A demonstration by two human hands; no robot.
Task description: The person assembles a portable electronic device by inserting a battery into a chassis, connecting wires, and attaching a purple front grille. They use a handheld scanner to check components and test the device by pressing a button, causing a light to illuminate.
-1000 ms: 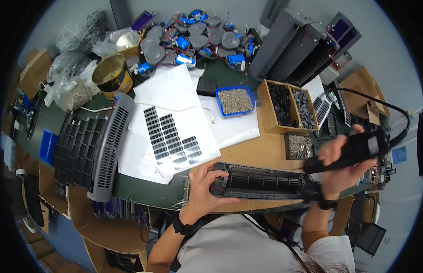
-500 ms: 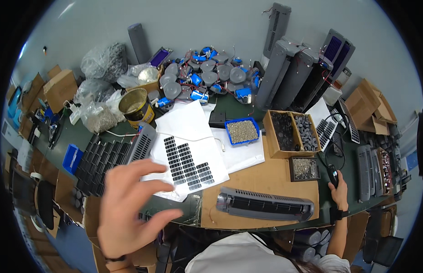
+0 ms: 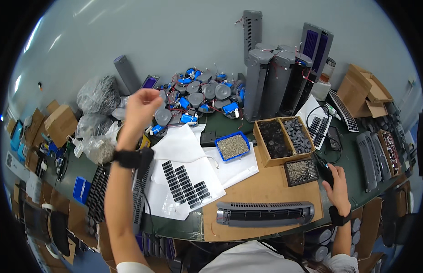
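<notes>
The green surface (image 3: 350, 161) is spread with parts, and its near middle is covered by a flat cardboard sheet (image 3: 261, 193). At the far side, a heap of grey discs and blue-wrapped pieces (image 3: 195, 99) is piled.

The long grey housing (image 3: 265, 214) is laid on the cardboard sheet, touched by neither hand. Its long axis is set left to right, almost parallel to the near edge; its ends are pointed left and right, and its open face, with a dark ribbed interior, is turned up.

The left hand (image 3: 142, 108) is raised in front of the heap, bent at the wrist, with fingers curled toward the right; whether anything is pinched cannot be told. The right hand (image 3: 337, 189) is placed right of the cardboard sheet, its fingers curved about a corded black tool (image 3: 327, 175); whether they are closed on it cannot be told.
</notes>
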